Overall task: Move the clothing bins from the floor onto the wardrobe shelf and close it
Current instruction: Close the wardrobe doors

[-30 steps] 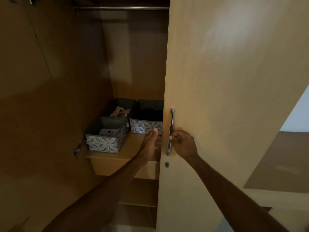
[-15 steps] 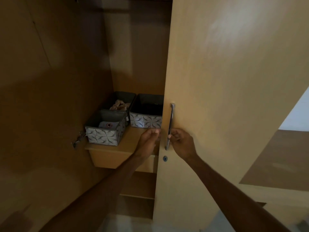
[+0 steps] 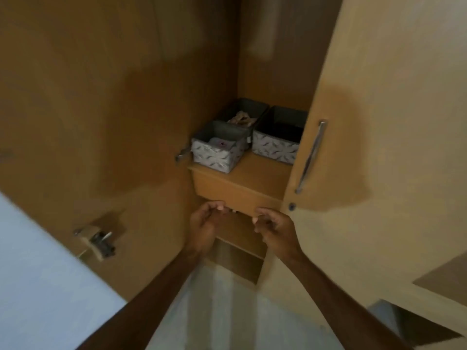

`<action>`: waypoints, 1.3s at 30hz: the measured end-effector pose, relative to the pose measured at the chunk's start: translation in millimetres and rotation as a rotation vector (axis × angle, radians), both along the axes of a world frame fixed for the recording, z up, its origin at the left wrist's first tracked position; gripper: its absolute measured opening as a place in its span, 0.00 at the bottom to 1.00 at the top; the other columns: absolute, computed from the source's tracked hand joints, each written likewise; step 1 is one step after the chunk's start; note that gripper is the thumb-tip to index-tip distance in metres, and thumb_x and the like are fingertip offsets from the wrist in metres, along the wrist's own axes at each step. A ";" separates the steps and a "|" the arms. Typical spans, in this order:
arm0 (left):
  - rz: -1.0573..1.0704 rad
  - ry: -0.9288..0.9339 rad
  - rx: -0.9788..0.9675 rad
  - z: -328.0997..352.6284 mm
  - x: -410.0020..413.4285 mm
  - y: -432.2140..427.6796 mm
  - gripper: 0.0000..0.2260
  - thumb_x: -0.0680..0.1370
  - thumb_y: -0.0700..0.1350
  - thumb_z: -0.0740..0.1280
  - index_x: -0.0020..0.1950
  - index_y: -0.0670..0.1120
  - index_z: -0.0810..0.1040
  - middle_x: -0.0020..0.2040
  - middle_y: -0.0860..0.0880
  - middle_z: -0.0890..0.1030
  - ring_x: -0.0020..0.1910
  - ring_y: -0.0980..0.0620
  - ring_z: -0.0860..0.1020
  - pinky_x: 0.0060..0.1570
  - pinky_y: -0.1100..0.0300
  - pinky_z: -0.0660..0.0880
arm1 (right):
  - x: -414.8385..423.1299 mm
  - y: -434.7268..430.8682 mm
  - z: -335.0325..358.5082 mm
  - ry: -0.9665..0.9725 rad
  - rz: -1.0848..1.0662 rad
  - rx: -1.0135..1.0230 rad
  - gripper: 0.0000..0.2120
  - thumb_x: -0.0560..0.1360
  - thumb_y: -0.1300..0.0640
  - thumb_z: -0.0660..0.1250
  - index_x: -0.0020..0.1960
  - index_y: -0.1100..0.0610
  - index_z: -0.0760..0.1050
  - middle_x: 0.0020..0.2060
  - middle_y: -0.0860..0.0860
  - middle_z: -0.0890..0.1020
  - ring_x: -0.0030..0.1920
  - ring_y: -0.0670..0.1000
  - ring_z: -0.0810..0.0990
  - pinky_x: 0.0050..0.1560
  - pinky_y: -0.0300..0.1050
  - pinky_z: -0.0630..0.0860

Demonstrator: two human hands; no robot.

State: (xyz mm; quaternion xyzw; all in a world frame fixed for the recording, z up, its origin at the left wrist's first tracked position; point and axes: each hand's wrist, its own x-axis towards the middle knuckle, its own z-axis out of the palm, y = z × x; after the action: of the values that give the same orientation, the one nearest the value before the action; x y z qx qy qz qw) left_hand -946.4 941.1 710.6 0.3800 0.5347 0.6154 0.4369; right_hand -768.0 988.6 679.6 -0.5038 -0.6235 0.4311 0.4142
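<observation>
Both hands have dropped away from the pale wooden wardrobe door (image 3: 379, 97). Now left hand (image 3: 204, 224) and right hand (image 3: 274, 227) side by side, fingers loosely curled, holding nothing, tips just under light wooden wardrobe shelf (image 3: 262, 170); contact unclear. Three grey leaf-patterned fabric clothing bins (image 3: 214, 157) sit on shelf, above fingers. Door's long silver bar handle (image 3: 310, 157) up-right of right fingers, well apart.
</observation>
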 end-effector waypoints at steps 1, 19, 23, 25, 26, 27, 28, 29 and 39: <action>0.051 0.012 -0.014 -4.1 -14.0 -14.8 0.05 0.79 0.36 0.64 0.51 0.40 0.79 0.43 0.48 0.84 0.39 0.60 0.81 0.38 0.69 0.74 | -16.1 -4.2 -4.0 0.013 0.065 -0.024 0.12 0.70 0.49 0.69 0.53 0.47 0.80 0.40 0.51 0.84 0.43 0.53 0.83 0.40 0.43 0.75; 0.690 0.373 0.046 68.8 -231.4 -147.5 0.16 0.82 0.47 0.61 0.70 0.48 0.69 0.66 0.53 0.74 0.63 0.53 0.74 0.59 0.58 0.72 | -272.3 -94.5 71.8 0.109 0.483 0.089 0.10 0.75 0.55 0.69 0.56 0.50 0.79 0.46 0.48 0.84 0.47 0.46 0.82 0.46 0.38 0.78; 0.555 0.326 0.083 72.9 -247.8 -143.7 0.15 0.82 0.45 0.60 0.68 0.47 0.70 0.63 0.51 0.78 0.60 0.53 0.77 0.59 0.56 0.76 | -283.8 -107.6 79.4 0.082 0.428 0.132 0.10 0.76 0.54 0.68 0.57 0.50 0.79 0.47 0.44 0.83 0.49 0.43 0.81 0.48 0.37 0.78; 0.537 0.334 0.100 69.0 -246.8 -147.9 0.14 0.81 0.45 0.62 0.67 0.47 0.71 0.61 0.50 0.78 0.58 0.53 0.77 0.56 0.60 0.77 | -282.2 -114.6 78.2 0.088 0.385 0.151 0.07 0.76 0.54 0.67 0.53 0.49 0.80 0.45 0.43 0.83 0.47 0.43 0.81 0.46 0.36 0.78; 0.523 0.337 0.114 67.1 -246.8 -149.8 0.14 0.81 0.45 0.63 0.66 0.47 0.72 0.60 0.50 0.79 0.58 0.53 0.78 0.55 0.60 0.77 | -282.0 -119.2 77.2 0.101 0.353 0.166 0.06 0.76 0.55 0.67 0.51 0.49 0.80 0.44 0.43 0.83 0.46 0.42 0.81 0.45 0.35 0.77; 0.508 0.339 0.131 65.2 -246.3 -151.7 0.13 0.80 0.45 0.63 0.65 0.47 0.73 0.59 0.50 0.79 0.57 0.53 0.78 0.55 0.59 0.77 | -281.7 -123.5 76.3 0.114 0.321 0.182 0.05 0.76 0.56 0.67 0.49 0.49 0.80 0.42 0.44 0.83 0.45 0.42 0.81 0.44 0.35 0.77; 0.481 0.335 0.152 62.0 -245.5 -153.5 0.12 0.80 0.46 0.64 0.63 0.47 0.74 0.58 0.50 0.80 0.57 0.52 0.78 0.55 0.57 0.77 | -281.0 -129.0 76.0 0.128 0.290 0.193 0.04 0.76 0.56 0.67 0.48 0.49 0.80 0.41 0.44 0.83 0.44 0.42 0.81 0.44 0.35 0.77; 0.442 0.336 0.181 59.3 -243.2 -155.8 0.11 0.80 0.47 0.64 0.61 0.47 0.76 0.56 0.50 0.81 0.56 0.51 0.79 0.54 0.56 0.78 | -278.9 -133.7 75.6 0.133 0.262 0.207 0.04 0.76 0.57 0.67 0.47 0.49 0.80 0.41 0.44 0.83 0.43 0.42 0.81 0.44 0.36 0.77; 0.073 0.373 0.210 63.0 -207.7 -122.0 0.11 0.80 0.42 0.63 0.62 0.48 0.76 0.57 0.51 0.80 0.57 0.56 0.78 0.54 0.64 0.76 | -232.2 -150.9 97.2 0.104 -0.004 0.313 0.20 0.68 0.52 0.76 0.57 0.49 0.74 0.49 0.42 0.81 0.49 0.40 0.80 0.47 0.37 0.78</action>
State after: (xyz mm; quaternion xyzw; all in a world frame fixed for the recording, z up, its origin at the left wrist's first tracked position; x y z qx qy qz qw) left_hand -1154.0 819.1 773.6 0.5113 0.5526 0.6021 0.2657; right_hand -1000.3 837.7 776.8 -0.4113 -0.6597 0.3534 0.5204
